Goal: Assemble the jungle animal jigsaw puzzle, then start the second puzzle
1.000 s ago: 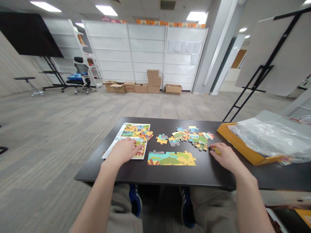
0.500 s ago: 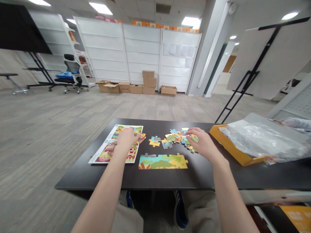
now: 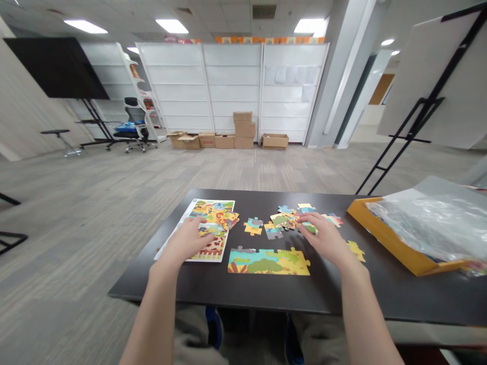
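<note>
The person's left hand (image 3: 184,240) lay open with its fingers spread, flat over a printed puzzle picture sheet (image 3: 215,248), a white-edged card showing a bright cartoon scene in yellow, green and red. A few loose pieces (image 3: 230,219) overlapped the sheet's right edge just beyond those fingers. The right hand (image 3: 323,234) was curved downward, its fingertips (image 3: 309,221) on a green piece (image 3: 310,228), though I cannot tell whether they gripped it. Nearest the table edge on the dark tabletop (image 3: 171,289) lay a long assembled puzzle section (image 3: 268,262), showing a turquoise, yellow and green landscape with a dark-green tree and knobbed, irregular edges. Just beside the right hand lay a lone yellow piece (image 3: 355,250). Beyond the assembled section, a small joined pair of pieces (image 3: 253,226) sat apart from a loose heap of multicoloured pieces (image 3: 285,220). To the right stood an orange-yellow box (image 3: 384,243) holding a clear plastic bag (image 3: 429,228). Far across the grey carpet (image 3: 114,203), cardboard boxes (image 3: 224,137) stood against white shelving (image 3: 198,86).
</note>
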A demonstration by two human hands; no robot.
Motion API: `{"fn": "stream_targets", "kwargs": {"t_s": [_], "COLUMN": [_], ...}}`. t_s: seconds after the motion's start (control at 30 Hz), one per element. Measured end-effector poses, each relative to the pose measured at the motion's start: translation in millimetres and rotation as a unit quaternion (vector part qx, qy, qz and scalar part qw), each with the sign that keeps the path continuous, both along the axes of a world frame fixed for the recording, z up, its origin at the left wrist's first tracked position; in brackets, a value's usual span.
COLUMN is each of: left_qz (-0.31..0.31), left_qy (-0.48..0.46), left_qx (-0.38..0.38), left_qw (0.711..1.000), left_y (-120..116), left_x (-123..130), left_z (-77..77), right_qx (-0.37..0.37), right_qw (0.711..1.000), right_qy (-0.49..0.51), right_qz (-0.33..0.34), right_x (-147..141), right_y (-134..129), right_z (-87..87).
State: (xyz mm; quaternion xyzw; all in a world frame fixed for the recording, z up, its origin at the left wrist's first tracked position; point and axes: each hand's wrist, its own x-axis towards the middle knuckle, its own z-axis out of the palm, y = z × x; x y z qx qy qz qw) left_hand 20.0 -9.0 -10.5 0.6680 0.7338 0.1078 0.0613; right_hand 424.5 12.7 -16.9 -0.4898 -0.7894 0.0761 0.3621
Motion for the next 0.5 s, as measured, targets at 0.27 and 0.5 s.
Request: {"fn": "stream_targets", "kwargs": {"t_s": [0.27, 0.5], "left_qz": [-0.026, -0.032], "left_qy": [0.060, 0.030], "left_qx": [-0.022, -0.020], "left_qw": [0.998, 0.999], "left_y": [6, 52], "left_x": [17, 60], "left_z": [12.5, 8.5], "right_qx": [0.014, -0.006], "right_qw": [1.000, 1.000], "right_qy": [0.004, -0.001], "right_qz": [-0.007, -0.002], "right_x": [8, 7], "right_y": [-4, -7], "right_z": [4.8, 5.1]}}
